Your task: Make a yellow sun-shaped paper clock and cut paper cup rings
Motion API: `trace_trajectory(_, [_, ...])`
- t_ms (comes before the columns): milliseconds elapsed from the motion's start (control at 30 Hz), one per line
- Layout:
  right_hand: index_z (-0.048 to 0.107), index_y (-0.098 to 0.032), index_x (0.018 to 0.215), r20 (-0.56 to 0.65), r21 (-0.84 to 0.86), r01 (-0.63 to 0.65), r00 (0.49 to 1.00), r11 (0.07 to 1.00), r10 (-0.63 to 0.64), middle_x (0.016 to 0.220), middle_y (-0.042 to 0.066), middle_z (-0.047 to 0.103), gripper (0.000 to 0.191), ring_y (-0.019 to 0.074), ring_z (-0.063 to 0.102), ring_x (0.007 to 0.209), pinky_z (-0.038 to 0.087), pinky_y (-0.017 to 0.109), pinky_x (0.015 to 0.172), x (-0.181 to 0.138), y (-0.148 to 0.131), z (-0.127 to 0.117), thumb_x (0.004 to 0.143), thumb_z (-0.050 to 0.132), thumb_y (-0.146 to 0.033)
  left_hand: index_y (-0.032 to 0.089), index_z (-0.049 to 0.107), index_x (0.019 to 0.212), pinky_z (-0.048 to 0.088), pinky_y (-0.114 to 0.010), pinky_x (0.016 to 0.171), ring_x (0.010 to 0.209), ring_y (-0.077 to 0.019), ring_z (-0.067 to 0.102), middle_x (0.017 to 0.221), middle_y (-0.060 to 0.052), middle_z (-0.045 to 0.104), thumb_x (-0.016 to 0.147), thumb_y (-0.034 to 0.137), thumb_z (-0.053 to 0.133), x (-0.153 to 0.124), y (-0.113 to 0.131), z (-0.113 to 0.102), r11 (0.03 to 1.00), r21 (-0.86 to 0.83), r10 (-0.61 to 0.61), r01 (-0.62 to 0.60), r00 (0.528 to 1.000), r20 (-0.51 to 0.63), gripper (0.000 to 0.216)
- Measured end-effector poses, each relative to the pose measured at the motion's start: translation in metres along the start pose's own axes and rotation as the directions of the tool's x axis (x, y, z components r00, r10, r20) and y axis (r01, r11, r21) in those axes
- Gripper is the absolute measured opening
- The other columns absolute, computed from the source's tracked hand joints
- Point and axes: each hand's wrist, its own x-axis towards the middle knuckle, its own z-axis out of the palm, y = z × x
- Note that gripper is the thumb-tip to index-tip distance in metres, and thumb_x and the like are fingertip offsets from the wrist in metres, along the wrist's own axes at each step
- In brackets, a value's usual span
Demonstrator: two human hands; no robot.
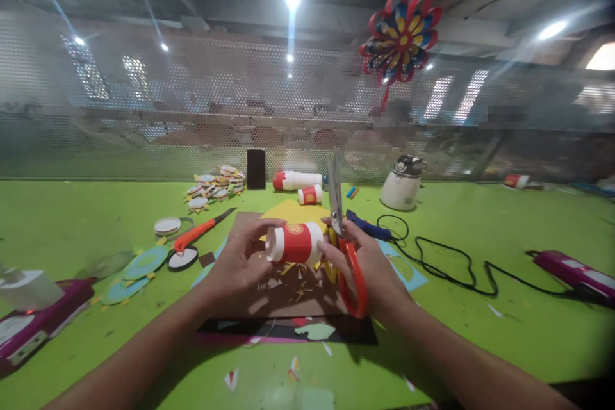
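Note:
My left hand (240, 266) is closed round the white end of a small paper cup (295, 243) wrapped in red with a gold emblem, held sideways above a brown card sheet (283, 291). My right hand (372, 269) touches the cup's other end and grips orange-handled scissors (346, 250), their blades pointing up. Paper scraps lie on the brown sheet under the cup.
Green table (72, 218) holds an orange utility knife (202, 230), round paper discs (144, 262), a tape roll (167, 226), more red-white cups (298, 180), a blue glue gun (368, 225) with black cable (456, 262), a white pot (402, 184), purple devices (571, 269) at both sides, a mesh fence (144, 115) behind, a paper pinwheel (401, 35).

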Motion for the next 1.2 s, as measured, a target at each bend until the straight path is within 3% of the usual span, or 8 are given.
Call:
trace_trajectory(200, [0.062,-0.019,0.118,0.067,0.156,-0.12,0.992,0.981,0.11,0.102,0.007,0.071,0.055,0.0213,0.068,0.087,0.056,0.034,0.079,-0.001,-0.017,0.005,0.069,0.076,-0.038,0.022,0.056,0.119,0.054,-0.037,0.084,0.104,-0.0284,0.063,0.119,-0.011,0.064,0.066,0.015,0.08,0.004,0.002,0.006,0.965,-0.246,-0.096,0.086,0.995,-0.028,0.058])
trace_trajectory(333, [0.068,-0.022,0.108,0.028,0.007,-0.131,0.991,0.991,0.131,0.094,0.006,0.071,0.044,0.0235,0.067,0.085,0.056,0.035,0.073,-0.005,-0.027,0.004,0.068,0.075,-0.039,0.018,0.057,0.115,0.056,-0.035,0.082,0.102,-0.0281,0.065,0.115,-0.012,0.067,0.064,0.018,0.082,0.006,0.007,0.011,0.888,-0.42,-0.238,0.189,0.969,-0.067,0.057])
trace_trajectory(433, [0.071,-0.025,0.101,-0.004,-0.158,-0.131,0.991,0.979,0.132,0.08,0.004,0.07,0.036,0.0227,0.066,0.071,0.054,0.033,0.059,-0.008,-0.034,0.004,0.069,0.075,-0.04,0.016,0.058,0.117,0.054,-0.035,0.088,0.108,-0.0296,0.063,0.119,-0.013,0.066,0.067,0.022,0.082,0.006,0.007,0.013,0.841,-0.504,-0.257,0.195,0.965,-0.057,0.055])
trace_trajectory(567, [0.068,-0.024,0.108,0.046,-0.109,-0.096,0.994,0.989,0.101,0.078,0.004,0.07,0.038,0.0221,0.066,0.067,0.053,0.032,0.055,-0.01,-0.034,0.005,0.074,0.069,-0.042,0.019,0.055,0.125,0.055,-0.038,0.086,0.107,-0.0292,0.063,0.126,-0.013,0.062,0.076,0.026,0.076,0.008,0.006,0.005,0.818,-0.544,-0.267,0.189,0.961,-0.068,0.054])
trace_trajectory(733, [0.066,-0.023,0.109,0.142,-0.109,-0.038,0.988,0.993,0.054,0.077,0.004,0.069,0.037,0.0216,0.066,0.068,0.052,0.031,0.057,-0.007,-0.023,0.004,0.083,0.059,-0.048,0.023,0.059,0.122,0.055,-0.034,0.085,0.096,-0.02,0.065,0.12,-0.007,0.066,0.08,0.027,0.072,0.016,0.015,-0.027,0.831,-0.555,-0.209,0.033,0.944,-0.257,0.044])
trace_trajectory(900, [0.065,-0.02,0.087,0.375,-0.172,0.078,0.927,0.982,-0.008,0.072,0.005,0.066,0.039,0.0195,0.061,0.065,0.049,0.03,0.056,-0.004,-0.016,0.003,0.088,0.049,-0.055,0.023,0.063,0.118,0.054,-0.035,0.086,0.099,-0.0208,0.064,0.114,-0.006,0.068,0.078,0.029,0.074,0.024,0.019,-0.056,0.819,-0.559,-0.135,-0.128,0.905,-0.404,0.043])
trace_trajectory(1033, [0.067,-0.022,0.086,0.451,-0.269,0.171,0.892,0.948,-0.033,0.069,0.004,0.066,0.03,0.0191,0.059,0.062,0.048,0.029,0.055,-0.002,-0.01,-0.002,0.085,0.056,-0.05,0.021,0.063,0.118,0.055,-0.037,0.085,0.104,-0.0245,0.064,0.121,-0.009,0.065,0.08,0.036,0.072,0.028,0.01,-0.066,0.787,-0.605,-0.182,-0.123,0.89,-0.418,0.042])
trace_trajectory(1200, [0.068,-0.022,0.095,0.523,-0.341,0.198,0.852,0.919,0.011,0.078,0.005,0.07,0.027,0.0195,0.06,0.066,0.046,0.027,0.054,-0.001,-0.008,-0.004,0.087,0.057,-0.045,0.02,0.063,0.117,0.056,-0.043,0.087,0.101,-0.0225,0.065,0.119,-0.009,0.066,0.085,0.034,0.067,0.028,0.002,-0.059,0.772,-0.625,-0.19,-0.113,0.898,-0.397,0.036])
